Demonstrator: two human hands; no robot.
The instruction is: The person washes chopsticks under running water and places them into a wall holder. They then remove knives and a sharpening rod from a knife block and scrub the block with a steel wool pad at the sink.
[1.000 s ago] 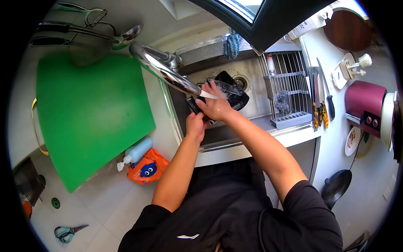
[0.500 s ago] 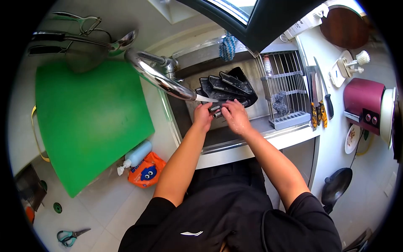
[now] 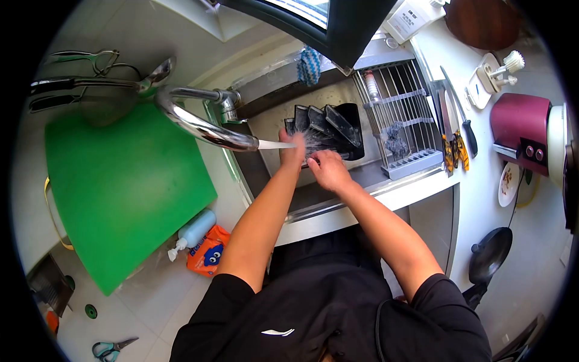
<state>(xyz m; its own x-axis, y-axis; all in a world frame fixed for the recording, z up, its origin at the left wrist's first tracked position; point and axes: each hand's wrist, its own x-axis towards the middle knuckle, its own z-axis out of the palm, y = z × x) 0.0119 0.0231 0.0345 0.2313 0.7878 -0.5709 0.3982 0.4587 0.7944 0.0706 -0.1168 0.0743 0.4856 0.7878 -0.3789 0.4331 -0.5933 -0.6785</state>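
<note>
In the sink (image 3: 271, 114) lies a black object with several fanned-out, flat dark panels (image 3: 341, 124); its exact kind is unclear. Water pours from the chrome faucet (image 3: 208, 131) and splashes over my left hand (image 3: 293, 149) and the panels. My left hand is at the panels' left edge, its fingers blurred by motion and spray. Close by on the right, my right hand (image 3: 330, 170) has its fingers curled at the near edge of the black object. What lies beneath those fingers is mostly hidden.
A wire drying rack (image 3: 412, 148) spans the sink's right side, with knives (image 3: 455, 136) beyond it. A green cutting board (image 3: 126, 187) lies left of the sink. Overhead, a dark window frame (image 3: 356, 33) juts in. A blue-striped cloth (image 3: 309, 66) hangs at the back.
My left hand has moved up into the water stream, which now splashes widely. My right hand has shifted slightly down and left in view. The small dark cylindrical piece between my hands no longer shows clearly.
</note>
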